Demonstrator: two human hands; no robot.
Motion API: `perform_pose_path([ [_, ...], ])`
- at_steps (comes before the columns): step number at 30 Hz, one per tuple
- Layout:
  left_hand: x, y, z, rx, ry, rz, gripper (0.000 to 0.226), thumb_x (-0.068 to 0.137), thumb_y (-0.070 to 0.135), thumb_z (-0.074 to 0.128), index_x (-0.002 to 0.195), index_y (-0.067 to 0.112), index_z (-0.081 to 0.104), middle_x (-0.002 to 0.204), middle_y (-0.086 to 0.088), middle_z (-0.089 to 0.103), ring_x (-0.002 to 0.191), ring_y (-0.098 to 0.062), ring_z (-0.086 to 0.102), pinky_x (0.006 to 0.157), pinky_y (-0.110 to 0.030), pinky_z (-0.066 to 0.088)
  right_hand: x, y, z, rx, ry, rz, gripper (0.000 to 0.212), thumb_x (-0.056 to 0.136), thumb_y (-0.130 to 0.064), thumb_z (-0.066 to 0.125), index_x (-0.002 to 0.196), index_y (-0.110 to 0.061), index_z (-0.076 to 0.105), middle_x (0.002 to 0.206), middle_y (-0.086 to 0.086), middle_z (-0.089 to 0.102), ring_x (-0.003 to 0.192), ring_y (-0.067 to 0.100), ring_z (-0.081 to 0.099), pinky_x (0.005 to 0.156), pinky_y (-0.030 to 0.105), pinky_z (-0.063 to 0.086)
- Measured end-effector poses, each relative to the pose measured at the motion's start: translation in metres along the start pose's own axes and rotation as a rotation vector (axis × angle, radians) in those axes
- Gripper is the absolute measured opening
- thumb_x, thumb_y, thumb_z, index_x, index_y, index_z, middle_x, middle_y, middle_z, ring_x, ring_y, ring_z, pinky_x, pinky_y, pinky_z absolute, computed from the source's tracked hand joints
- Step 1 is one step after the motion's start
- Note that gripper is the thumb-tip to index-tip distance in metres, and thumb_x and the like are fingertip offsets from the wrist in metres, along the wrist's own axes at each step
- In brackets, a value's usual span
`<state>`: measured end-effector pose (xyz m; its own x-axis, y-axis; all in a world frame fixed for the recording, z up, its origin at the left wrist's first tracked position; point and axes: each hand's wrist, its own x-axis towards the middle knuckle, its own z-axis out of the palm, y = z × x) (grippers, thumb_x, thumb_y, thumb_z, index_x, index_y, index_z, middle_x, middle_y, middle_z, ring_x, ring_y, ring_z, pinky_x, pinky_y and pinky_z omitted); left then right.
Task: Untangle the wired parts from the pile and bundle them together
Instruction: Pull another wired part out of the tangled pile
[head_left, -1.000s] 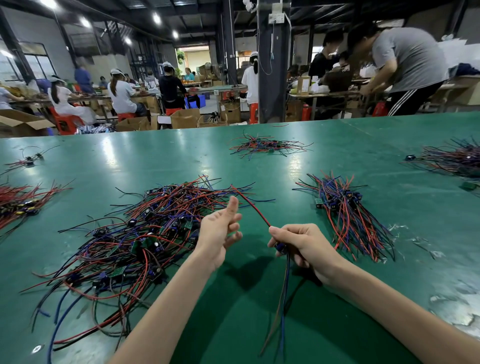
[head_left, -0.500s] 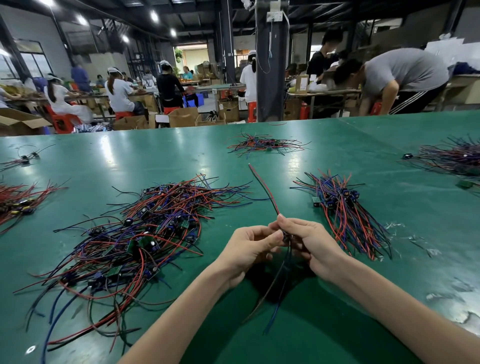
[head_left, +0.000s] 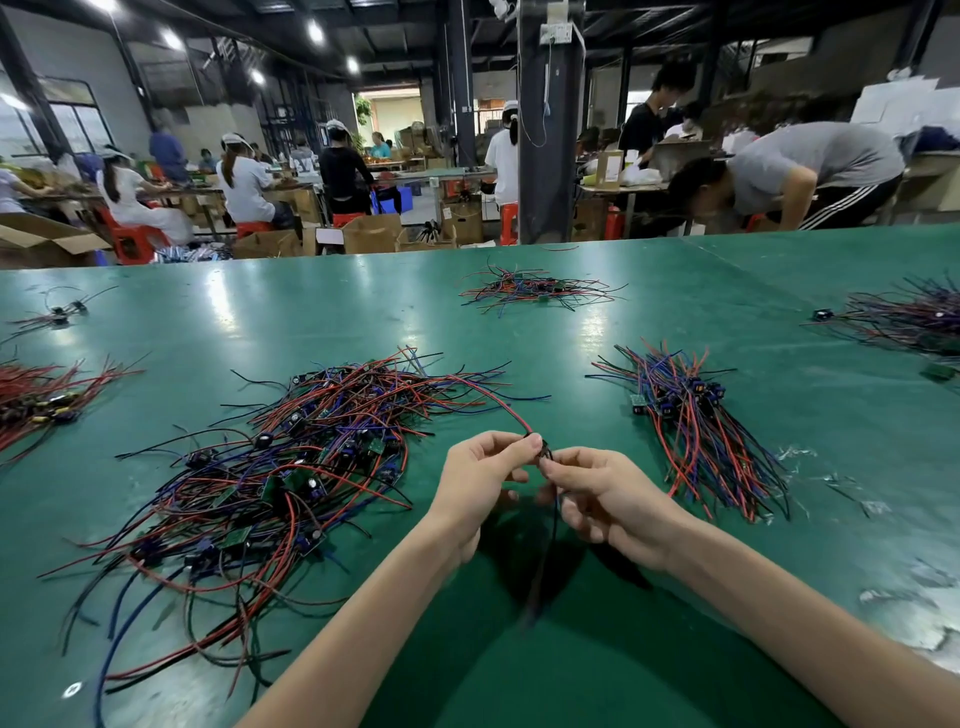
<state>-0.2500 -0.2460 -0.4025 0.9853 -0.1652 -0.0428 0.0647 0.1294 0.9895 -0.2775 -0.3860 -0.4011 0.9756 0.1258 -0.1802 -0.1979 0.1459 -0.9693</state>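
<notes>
Head view, wired part (head_left: 543, 451), red lead (head_left: 514, 415) arching

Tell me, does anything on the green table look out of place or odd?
Small things only. Clear scraps litter the table right of the sorted bundle, and one green board lies loose at the right edge. Nothing looks spilled or broken.
</notes>
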Motion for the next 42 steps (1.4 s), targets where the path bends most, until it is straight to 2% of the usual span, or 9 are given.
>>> perform_pose_path([
  [4,0.002,0.000,-0.001,0.028,0.004,0.030,0.007,0.086,0.018,0.067,0.079,0.018,0.064,0.068,0.009,0.069,0.056,-0.001,0.056,0.054,-0.017,0.041,0.002,0.002,-0.005,-0.031,0.026,-0.069,0.014,0.092,-0.011,0.057,0.079,-0.004,0.057,0.056,0.005,0.056,0.028,0.006,0.032,0.029,0.011,0.017],
  [9,0.002,-0.002,-0.002,0.059,0.018,0.060,0.005,0.086,0.017,0.067,0.081,0.017,0.065,0.070,0.008,0.068,0.056,0.000,0.054,0.054,-0.016,0.043,0.003,0.003,-0.006,-0.350,0.071,-0.232,0.021,0.094,-0.010,0.056,0.076,-0.006,0.066,0.054,0.003,0.059,0.031,0.004,0.030,0.033,0.013,0.022],
  [13,0.002,-0.003,-0.002,0.052,-0.012,0.061,0.007,0.082,0.017,0.072,0.082,0.018,0.065,0.067,0.010,0.068,0.057,0.000,0.057,0.053,-0.014,0.044,0.003,0.003,-0.005,-0.338,0.067,-0.241,0.025,0.094,-0.008,0.054,0.073,-0.007,0.067,0.054,0.006,0.057,0.029,0.002,0.032,0.033,0.011,0.025],
  [18,0.000,-0.007,0.000,0.086,-0.033,0.086,0.022,0.077,0.009,0.076,0.093,0.014,0.062,0.070,0.006,0.070,0.059,-0.001,0.061,0.051,-0.011,0.042,0.002,0.003,-0.006,-0.374,0.059,-0.266,0.024,0.094,-0.005,0.054,0.074,-0.007,0.066,0.055,0.008,0.056,0.032,-0.001,0.041,0.039,0.009,0.033],
  [26,0.002,-0.010,0.000,0.078,-0.029,0.100,0.025,0.077,0.006,0.076,0.092,0.015,0.058,0.071,-0.002,0.066,0.054,-0.007,0.058,0.051,-0.014,0.041,-0.002,0.003,-0.003,-0.417,0.026,-0.255,0.022,0.092,-0.005,0.057,0.073,-0.009,0.066,0.052,-0.001,0.058,0.031,-0.001,0.036,0.035,0.009,0.026],
  [29,0.003,-0.011,-0.001,0.060,-0.015,0.114,0.026,0.076,0.003,0.076,0.091,0.015,0.059,0.071,-0.003,0.065,0.053,-0.007,0.058,0.052,-0.013,0.042,-0.002,0.004,-0.003,-0.416,0.013,-0.227,0.014,0.091,-0.008,0.061,0.080,-0.001,0.068,0.055,0.002,0.061,0.032,0.000,0.031,0.035,0.010,0.022],
  [34,0.005,-0.013,-0.001,0.072,-0.023,0.117,0.026,0.076,-0.002,0.074,0.089,0.016,0.060,0.069,-0.003,0.064,0.052,-0.006,0.055,0.052,-0.013,0.043,-0.001,0.006,-0.001,-0.433,0.005,-0.190,0.017,0.090,-0.009,0.062,0.074,-0.001,0.063,0.058,0.013,0.057,0.031,0.002,0.026,0.034,0.014,0.020],
  [38,0.007,-0.014,-0.003,0.106,-0.005,0.153,0.027,0.075,0.000,0.076,0.088,0.017,0.060,0.070,-0.007,0.063,0.059,-0.012,0.057,0.059,-0.017,0.047,-0.002,0.004,-0.001,-0.372,-0.007,-0.154,0.021,0.089,-0.008,0.062,0.069,-0.004,0.059,0.058,0.011,0.060,0.030,0.004,0.025,0.031,0.014,0.018],
  [42,0.010,-0.016,-0.004,0.132,0.005,0.172,0.028,0.073,0.001,0.078,0.086,0.018,0.061,0.067,-0.004,0.064,0.058,-0.010,0.058,0.062,-0.017,0.047,-0.002,0.002,-0.002,-0.312,-0.027,-0.096,0.016,0.090,-0.007,0.061,0.076,-0.001,0.059,0.054,0.004,0.063,0.027,0.004,0.025,0.029,0.013,0.016],
])
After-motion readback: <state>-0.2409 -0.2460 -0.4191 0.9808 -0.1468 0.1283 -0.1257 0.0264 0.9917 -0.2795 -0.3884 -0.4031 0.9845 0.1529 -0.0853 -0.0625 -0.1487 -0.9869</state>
